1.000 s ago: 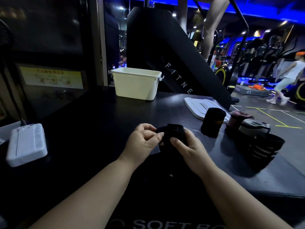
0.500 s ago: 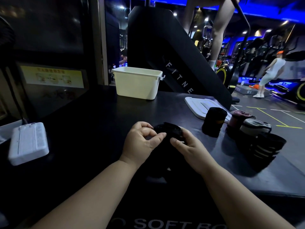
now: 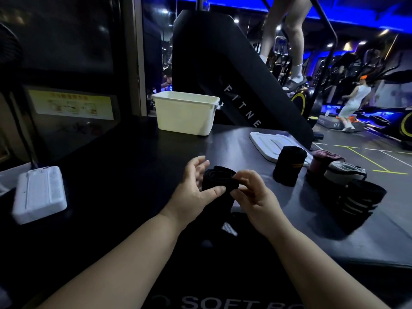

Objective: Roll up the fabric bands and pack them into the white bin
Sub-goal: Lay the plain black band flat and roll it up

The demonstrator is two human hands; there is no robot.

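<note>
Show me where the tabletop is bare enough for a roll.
Bare: from the white bin down to the left hand, and from that hand across to the white box. Crowded: the right side, rolled bands beside the lid.

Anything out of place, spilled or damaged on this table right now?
Nothing stands out. The white bin stands upright, a white lid lies flat by the finished rolls, and the left hand and right hand hold a half-rolled black band.
</note>
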